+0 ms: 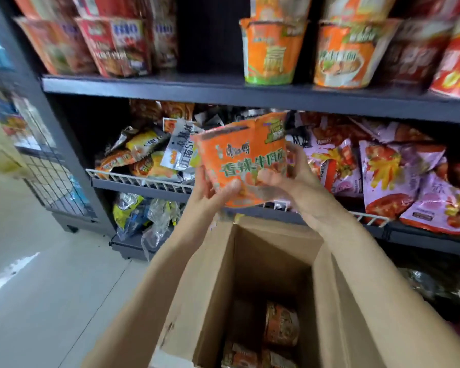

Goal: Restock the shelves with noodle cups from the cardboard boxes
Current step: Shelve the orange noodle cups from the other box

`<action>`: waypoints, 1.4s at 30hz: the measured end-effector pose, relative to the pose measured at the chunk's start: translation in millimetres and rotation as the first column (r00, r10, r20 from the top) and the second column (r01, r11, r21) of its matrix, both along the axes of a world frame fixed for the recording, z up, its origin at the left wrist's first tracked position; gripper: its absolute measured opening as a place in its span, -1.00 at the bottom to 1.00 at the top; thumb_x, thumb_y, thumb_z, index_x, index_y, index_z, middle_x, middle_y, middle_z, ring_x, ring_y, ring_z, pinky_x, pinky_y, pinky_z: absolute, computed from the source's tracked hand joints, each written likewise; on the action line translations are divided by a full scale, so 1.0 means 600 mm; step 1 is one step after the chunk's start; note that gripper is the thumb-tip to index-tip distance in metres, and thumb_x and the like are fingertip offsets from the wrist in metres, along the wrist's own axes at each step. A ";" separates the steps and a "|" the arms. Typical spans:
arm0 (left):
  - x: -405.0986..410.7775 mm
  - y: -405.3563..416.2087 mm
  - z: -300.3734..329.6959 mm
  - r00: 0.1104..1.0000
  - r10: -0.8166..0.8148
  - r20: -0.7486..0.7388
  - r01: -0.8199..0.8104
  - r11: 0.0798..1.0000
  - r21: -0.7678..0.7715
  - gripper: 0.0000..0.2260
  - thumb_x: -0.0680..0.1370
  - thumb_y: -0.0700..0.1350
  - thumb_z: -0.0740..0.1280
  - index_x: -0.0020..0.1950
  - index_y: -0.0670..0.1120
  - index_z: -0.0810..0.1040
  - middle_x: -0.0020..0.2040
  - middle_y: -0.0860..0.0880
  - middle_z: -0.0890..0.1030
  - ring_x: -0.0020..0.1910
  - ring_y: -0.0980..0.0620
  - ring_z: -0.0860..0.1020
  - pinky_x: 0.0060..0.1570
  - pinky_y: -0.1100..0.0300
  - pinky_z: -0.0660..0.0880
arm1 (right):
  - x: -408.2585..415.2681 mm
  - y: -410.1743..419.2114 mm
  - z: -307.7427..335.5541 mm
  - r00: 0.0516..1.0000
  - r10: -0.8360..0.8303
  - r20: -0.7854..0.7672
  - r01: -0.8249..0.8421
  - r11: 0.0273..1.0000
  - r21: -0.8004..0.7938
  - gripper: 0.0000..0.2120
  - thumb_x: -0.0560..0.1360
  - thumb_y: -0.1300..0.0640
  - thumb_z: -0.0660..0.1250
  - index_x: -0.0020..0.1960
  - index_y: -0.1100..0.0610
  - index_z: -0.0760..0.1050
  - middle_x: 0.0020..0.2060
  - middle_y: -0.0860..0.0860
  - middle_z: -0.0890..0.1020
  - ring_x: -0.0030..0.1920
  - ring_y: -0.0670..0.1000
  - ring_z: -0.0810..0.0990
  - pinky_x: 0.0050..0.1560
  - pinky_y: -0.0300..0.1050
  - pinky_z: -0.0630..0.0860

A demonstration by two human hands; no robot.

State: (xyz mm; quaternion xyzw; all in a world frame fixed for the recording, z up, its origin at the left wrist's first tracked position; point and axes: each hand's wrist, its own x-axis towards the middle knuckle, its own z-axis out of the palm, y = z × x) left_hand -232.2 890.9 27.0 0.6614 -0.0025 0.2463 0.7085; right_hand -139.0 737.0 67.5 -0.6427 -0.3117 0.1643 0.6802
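- Head view looks down over my two bare forearms toward the shelving, with an open cardboard box (215, 274) directly below my arms.
- Both of my hands are closed around one orange noodle cup (243, 155), held up in front of the front edge of the middle shelf (144, 185).
- My left hand (210, 189) grips the cup's lower left side, thumb across its front near the base.
- My right hand (292, 179) grips the lower right side, fingers curled round the cup's wall.
- The cup is tilted, its lid end leaning up and away from me, green lettering facing the camera.
- Deep in the box, near its bottom right corner, more noodle cups (280, 328) lie in shadow; I cannot tell how many.
- On the upper shelf (170, 87), two orange cups (272, 51) stand upright toward the right, each with another stacked on top, and red cups (114, 46) stand toward the left end; a dark gap lies between the two groups.
- Behind the held cup, the middle shelf carries loose snack packets (149, 152) behind a white wire rail (133, 180), with pink and red bags (383, 176) toward its right end.
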 end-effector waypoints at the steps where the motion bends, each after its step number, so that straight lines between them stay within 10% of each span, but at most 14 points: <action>1: 0.004 0.011 0.027 0.999 0.022 0.047 -0.025 0.998 0.049 -0.18 0.33 0.07 0.46 0.48 -0.02 0.13 0.20 0.05 0.57 0.16 0.10 0.58 0.04 0.27 0.52 | 0.007 0.020 0.023 0.999 0.045 0.010 -0.046 0.998 0.050 -0.23 0.10 -0.11 0.61 0.19 -0.19 0.29 0.13 -0.06 0.56 0.15 -0.03 0.58 0.18 -0.02 0.51; 6: 0.066 0.089 0.159 0.926 0.301 0.229 -0.341 0.926 0.162 0.06 0.31 0.08 0.55 0.53 0.01 -0.15 0.43 -0.09 0.35 0.28 0.12 0.49 0.19 0.24 0.47 | 0.067 0.115 0.147 0.912 -0.082 0.402 0.037 0.992 0.119 -0.50 0.48 0.10 0.42 0.37 0.12 0.38 0.15 -0.11 0.55 0.08 -0.21 0.54 0.18 -0.25 0.47; 10: 0.151 0.135 0.218 0.833 0.471 0.290 -0.546 0.785 0.292 0.14 0.31 0.16 0.54 0.53 0.00 -0.27 0.51 -0.10 0.11 0.44 0.03 0.26 0.40 0.09 0.27 | 0.125 0.189 0.191 0.682 -0.238 0.691 0.226 0.968 0.111 -0.50 0.53 0.14 0.33 0.43 0.11 0.32 0.27 0.04 0.48 0.22 0.00 0.47 0.26 -0.01 0.46; 16: 0.254 0.194 0.227 0.725 0.675 0.136 -0.604 0.529 0.596 -0.23 0.55 0.12 0.27 0.56 -0.08 -0.14 0.50 -0.15 0.23 0.41 -0.17 0.31 0.35 -0.18 0.26 | 0.182 0.240 0.182 0.543 0.092 0.835 0.428 0.825 -0.369 -0.29 0.57 0.22 0.20 0.57 0.14 -0.14 0.56 0.07 -0.03 0.50 0.16 0.12 0.42 0.05 0.25; 20: 0.252 0.215 0.220 0.685 0.714 0.146 -0.499 0.313 0.808 -0.65 0.60 -0.05 0.18 0.37 -0.13 0.35 0.21 -0.15 0.53 0.27 -0.22 0.42 0.23 -0.11 0.38 | 0.203 0.232 0.176 0.509 0.234 0.829 0.465 0.736 -0.493 -0.37 0.62 0.06 0.18 0.57 0.10 -0.06 0.56 0.02 0.00 0.53 0.08 0.02 0.47 0.03 0.12; 24: 0.197 0.182 0.187 0.693 0.667 0.272 -0.627 0.372 0.684 -0.67 0.60 -0.06 0.21 0.36 -0.04 0.44 0.30 -0.02 0.52 0.30 -0.06 0.42 0.26 0.03 0.38 | 0.169 0.192 0.126 0.443 0.071 0.894 0.415 0.867 -0.275 -0.54 0.60 0.12 0.20 0.48 0.14 0.27 0.42 0.06 0.37 0.43 0.08 0.27 0.40 0.00 0.26; 28: 0.094 0.103 0.079 0.705 0.557 0.440 -0.709 0.531 0.464 -0.79 0.59 -0.09 0.24 0.21 -0.04 0.51 -0.02 0.08 0.64 -0.04 0.18 0.58 -0.05 0.28 0.50 | 0.095 0.126 0.001 0.253 -0.295 0.921 0.361 0.912 0.193 -0.75 0.54 0.21 0.19 0.15 0.19 0.56 -0.08 0.01 0.67 -0.03 0.05 0.57 -0.06 -0.08 0.50; 32: 0.022 0.046 -0.076 0.813 0.539 0.219 -0.561 0.626 0.542 -0.81 0.55 -0.04 0.29 0.14 -0.02 0.51 -0.13 0.17 0.61 -0.16 0.19 0.56 -0.12 0.30 0.47 | 0.034 0.078 -0.169 0.343 -0.269 0.900 0.438 0.893 0.100 -0.83 0.49 0.22 0.26 0.01 0.15 0.60 -0.22 -0.02 0.65 -0.17 -0.01 0.57 -0.28 -0.13 0.46; 35: 0.009 0.033 -0.164 0.869 0.477 -0.135 -0.219 0.614 0.758 -0.50 0.45 0.24 0.20 0.25 -0.03 0.47 0.09 0.08 0.57 0.12 0.02 0.51 0.14 0.11 0.41 | 0.017 0.062 -0.274 0.519 0.032 0.854 0.487 0.810 -0.326 -0.81 0.47 0.19 0.24 0.01 0.10 0.59 -0.16 0.01 0.67 -0.10 0.06 0.62 -0.24 -0.09 0.52; 38: 0.010 0.025 -0.216 0.750 0.529 -0.396 0.080 0.523 0.849 -0.33 0.46 0.29 0.26 0.47 0.00 0.24 0.40 -0.05 0.37 0.40 -0.11 0.27 0.36 0.05 0.22 | 0.029 0.044 -0.359 0.735 0.372 0.567 0.374 0.475 -0.796 -0.74 0.54 0.16 0.18 0.19 0.06 0.51 0.10 0.06 0.61 0.12 0.14 0.58 0.00 0.01 0.51; 42: 0.018 0.009 -0.271 0.728 0.504 -0.464 0.085 0.606 0.791 -0.42 0.51 0.10 0.33 0.47 -0.01 0.25 0.37 -0.08 0.36 0.33 -0.17 0.32 0.26 -0.05 0.35 | 0.043 0.006 -0.486 0.833 0.514 0.207 0.173 0.115 -0.978 -0.49 0.53 0.11 0.26 0.46 0.06 0.26 0.35 0.15 0.39 0.33 0.23 0.38 0.23 0.09 0.44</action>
